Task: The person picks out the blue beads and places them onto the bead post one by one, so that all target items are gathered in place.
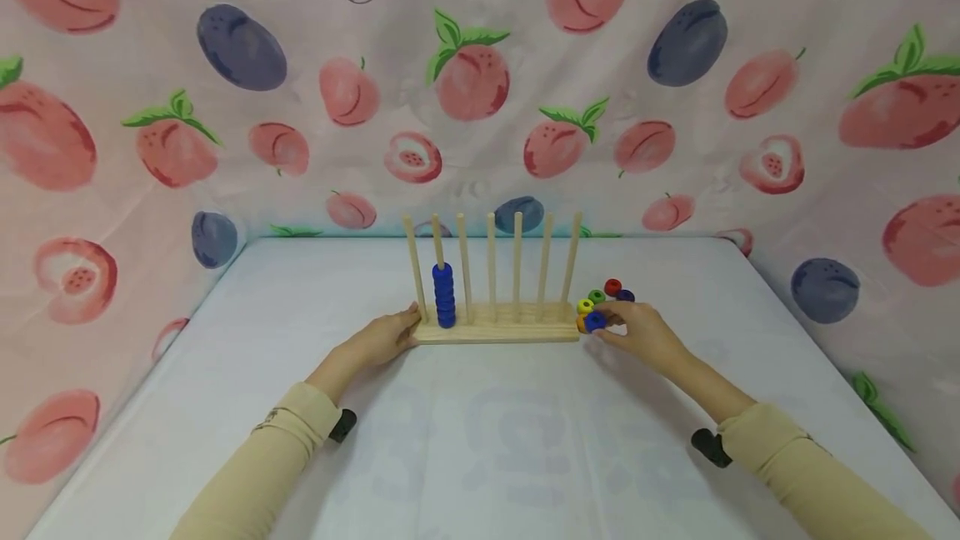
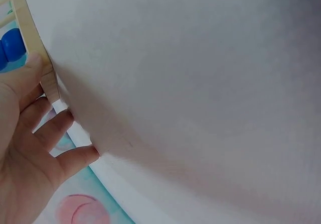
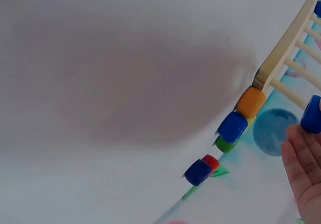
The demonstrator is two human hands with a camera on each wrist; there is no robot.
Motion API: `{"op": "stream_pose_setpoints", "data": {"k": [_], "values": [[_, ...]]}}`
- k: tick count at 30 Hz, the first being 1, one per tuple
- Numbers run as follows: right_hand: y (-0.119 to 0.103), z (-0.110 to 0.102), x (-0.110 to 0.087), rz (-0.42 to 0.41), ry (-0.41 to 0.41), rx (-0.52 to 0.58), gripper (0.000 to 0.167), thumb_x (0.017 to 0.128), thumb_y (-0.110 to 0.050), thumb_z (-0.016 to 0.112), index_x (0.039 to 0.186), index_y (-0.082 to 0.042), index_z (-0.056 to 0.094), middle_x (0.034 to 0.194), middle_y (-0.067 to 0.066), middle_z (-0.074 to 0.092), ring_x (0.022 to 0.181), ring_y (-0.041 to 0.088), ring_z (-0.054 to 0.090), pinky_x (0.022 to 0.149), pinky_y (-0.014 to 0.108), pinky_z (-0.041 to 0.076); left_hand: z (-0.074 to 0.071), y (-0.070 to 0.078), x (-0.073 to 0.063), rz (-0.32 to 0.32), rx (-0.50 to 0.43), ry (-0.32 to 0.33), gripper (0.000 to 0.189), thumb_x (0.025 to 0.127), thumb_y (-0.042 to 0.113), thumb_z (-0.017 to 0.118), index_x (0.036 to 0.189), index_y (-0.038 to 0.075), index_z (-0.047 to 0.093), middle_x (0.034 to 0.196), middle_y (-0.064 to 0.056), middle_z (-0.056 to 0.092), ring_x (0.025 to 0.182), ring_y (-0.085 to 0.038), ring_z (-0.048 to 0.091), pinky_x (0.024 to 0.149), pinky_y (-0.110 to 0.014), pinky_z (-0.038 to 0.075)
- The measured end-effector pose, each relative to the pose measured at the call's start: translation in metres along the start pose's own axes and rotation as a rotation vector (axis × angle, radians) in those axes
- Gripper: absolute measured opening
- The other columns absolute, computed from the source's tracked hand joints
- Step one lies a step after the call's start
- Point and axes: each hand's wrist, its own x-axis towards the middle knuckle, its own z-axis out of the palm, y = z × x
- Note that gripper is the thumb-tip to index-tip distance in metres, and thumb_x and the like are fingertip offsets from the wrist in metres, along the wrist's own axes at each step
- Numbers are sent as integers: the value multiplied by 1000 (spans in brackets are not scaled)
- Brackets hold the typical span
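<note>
A wooden bead rack (image 1: pixel 495 332) with several upright pegs stands on the table. A stack of blue beads (image 1: pixel 444 298) sits on its second peg from the left. My left hand (image 1: pixel 386 336) holds the left end of the base; in the left wrist view the thumb (image 2: pixel 31 69) lies against the wood and the other fingers spread beyond it. My right hand (image 1: pixel 645 332) pinches a blue bead (image 3: pixel 312 114) near the rack's right end. Loose beads lie below it: orange (image 3: pixel 251 102), blue (image 3: pixel 232 127), green (image 3: pixel 225 144), dark blue (image 3: pixel 198 172), red (image 3: pixel 211 161) and yellow (image 1: pixel 585 306).
The white-covered table (image 1: pixel 495 440) reaches back to a fruit-print cloth (image 1: pixel 480 148), which hangs behind and along both sides. The orange bead lies right by the base's right end. Each wrist bears a small black camera (image 1: pixel 342 426).
</note>
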Motion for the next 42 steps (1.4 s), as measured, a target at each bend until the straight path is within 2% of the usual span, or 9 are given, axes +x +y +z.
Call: {"op": "stream_pose_setpoints", "data": {"k": [10,17,25,42], "values": [[-5,8,4,-57,-13,70,27,80,-3,72,105,6,66,91,13,72,82,24,68,77,41,58,3,-1,-1,-16,-21,-7,50,96,14,52,138,-11,38,148,-25,30,132,-42,38,110,-50,34],[-16,15,12,-66,-19,39,32,80,-7,73,107,10,65,86,13,71,77,24,67,73,41,58,3,-2,-3,-19,-13,-4,50,96,14,52,138,-10,37,148,-25,30,132,-41,39,110,-50,34],[-30,20,20,-67,-24,27,36,80,-11,74,110,7,65,97,17,71,86,25,67,78,41,58,0,-4,-4,-23,-11,-4,51,96,14,52,139,-10,37,149,-24,29,132,-41,38,111,-49,34],[-43,34,41,-145,-18,103,29,81,-6,72,106,7,66,97,17,71,85,28,68,78,43,57,2,-3,1,-19,-18,-1,51,96,14,53,138,-10,37,149,-24,29,133,-40,39,111,-47,34]]}}
